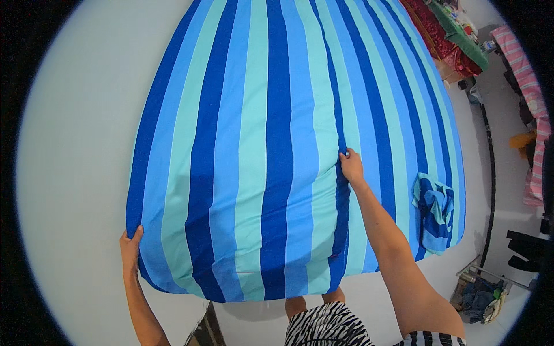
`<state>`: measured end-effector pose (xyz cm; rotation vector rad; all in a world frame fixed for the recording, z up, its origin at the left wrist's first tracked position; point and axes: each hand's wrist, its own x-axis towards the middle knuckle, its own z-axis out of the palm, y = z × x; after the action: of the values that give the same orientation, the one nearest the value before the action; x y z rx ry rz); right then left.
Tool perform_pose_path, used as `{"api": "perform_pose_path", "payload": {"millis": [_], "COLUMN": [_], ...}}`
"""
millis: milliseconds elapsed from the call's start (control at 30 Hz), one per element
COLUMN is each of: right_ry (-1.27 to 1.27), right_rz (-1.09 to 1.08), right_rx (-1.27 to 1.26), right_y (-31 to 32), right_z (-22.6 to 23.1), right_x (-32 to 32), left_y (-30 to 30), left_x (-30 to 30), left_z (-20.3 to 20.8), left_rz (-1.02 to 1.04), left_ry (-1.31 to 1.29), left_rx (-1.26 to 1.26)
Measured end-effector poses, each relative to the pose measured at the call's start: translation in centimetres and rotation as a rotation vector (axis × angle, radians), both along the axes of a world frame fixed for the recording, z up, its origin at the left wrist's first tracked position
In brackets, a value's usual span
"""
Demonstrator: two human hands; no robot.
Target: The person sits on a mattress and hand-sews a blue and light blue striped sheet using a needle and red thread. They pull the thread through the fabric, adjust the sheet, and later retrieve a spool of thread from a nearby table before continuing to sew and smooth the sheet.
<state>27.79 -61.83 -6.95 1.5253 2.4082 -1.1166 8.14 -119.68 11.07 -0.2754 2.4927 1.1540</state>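
A striped blanket in dark blue, light blue and mint lies over the left part of the bed, wrinkled toward its near end. My left hand grips its left edge near the near corner, thumb on top. Farther along, at the blanket's right edge, my right hand pinches the dark blue border, with the fingers partly hidden. A matching striped sheet shows to the right of that edge. On the sheet, to the right of my right forearm, rests a crumpled striped cloth in the same colours.
A white surface borders the bed on the left. A green cloth covers something dark red at the far right. Pink striped fabric hangs along the right. Clothes lie by a metal rack at the near right.
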Motion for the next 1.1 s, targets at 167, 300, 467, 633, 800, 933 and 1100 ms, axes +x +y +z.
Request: {"api": "perform_pose_path", "payload": {"millis": [167, 300, 467, 633, 800, 933, 1100], "right_ry": [0.471, 0.163, 0.127, 0.109, 0.04, 0.431, 0.488], "right_rz": [0.3, 0.573, 0.582, 0.68, 0.653, 0.805, 0.78], "right_rx": [0.694, 0.77, 0.709, 0.537, 0.194, -0.656, -0.581], "right_y": [-6.9, -8.5, -8.7, -12.0, -12.2, -18.7, -22.9], "right_z": [7.4, 1.0, 1.8, 2.6, 4.7, 13.5, 17.7], "right_x": [-3.9, -3.7, -2.1, 2.6, 4.5, 5.8, 12.1], "left_y": [-4.8, -7.2, -6.0, -6.9, 7.1, 14.9, 26.7], "left_x": [0.6, -0.9, 3.6, 7.8, 12.2, 16.0, 18.0], "left_z": [-3.4, -7.3, -6.6, -2.3, 12.0, 19.3, 25.7], "left_rz": [-0.069, -0.049, -0.074, 0.036, -0.097, -0.281, -0.726], "left_ry": [0.114, 0.287, 0.057, -0.214, -0.252, -0.337, -0.507], "left_rx": [-0.222, -0.357, -0.289, 0.04, 0.354, 0.574, 0.766]}}
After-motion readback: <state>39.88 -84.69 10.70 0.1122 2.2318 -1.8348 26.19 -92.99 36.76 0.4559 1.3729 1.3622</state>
